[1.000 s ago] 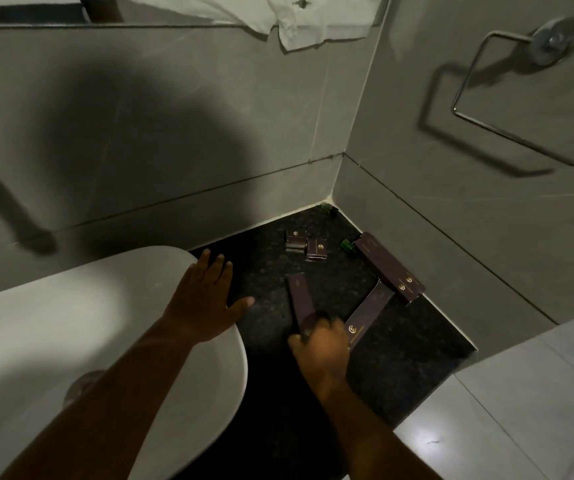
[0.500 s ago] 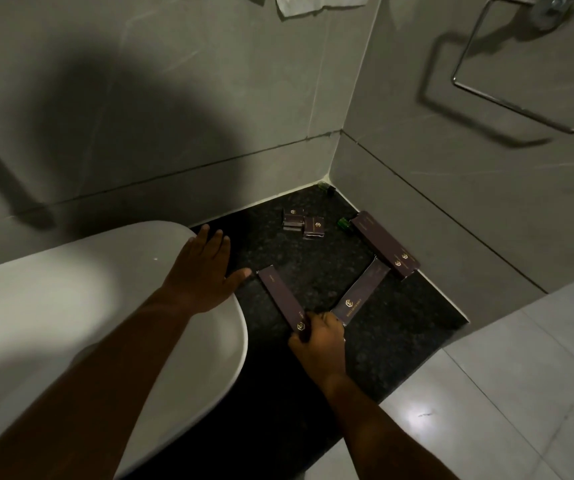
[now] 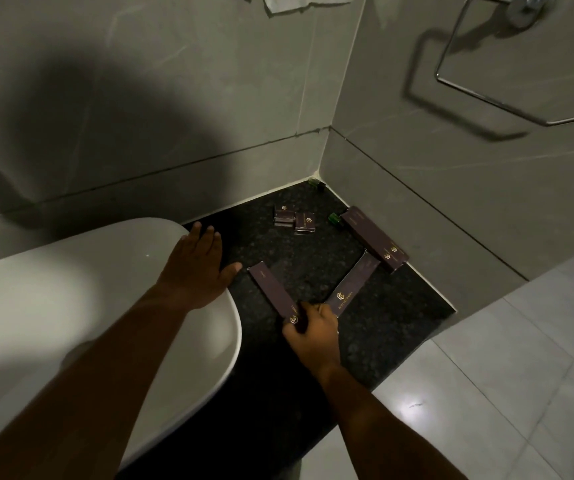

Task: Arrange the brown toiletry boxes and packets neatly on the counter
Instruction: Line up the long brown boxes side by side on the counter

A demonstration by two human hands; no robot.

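Several brown toiletry boxes lie on the black speckled counter [image 3: 393, 317]. My right hand [image 3: 313, 332] grips the near end of a long brown box [image 3: 271, 291], which lies slanted toward the basin. A second long box [image 3: 353, 285] slants the other way just right of my hand. A larger long box [image 3: 375, 239] lies along the right wall. Two small square boxes [image 3: 294, 220] sit near the back corner. My left hand [image 3: 197, 268] rests flat, fingers spread, on the rim of the white basin [image 3: 53, 306].
Two small green-capped items sit by the walls: one [image 3: 334, 218] beside the larger box, one [image 3: 315, 183] in the corner. A chrome towel ring [image 3: 486, 95] hangs on the right wall. Grey floor tiles [image 3: 521, 375] lie beyond the counter's right edge.
The long box in my right hand has swung its far end leftward toward the basin. The camera has tipped down slightly. My left hand stays on the basin rim.
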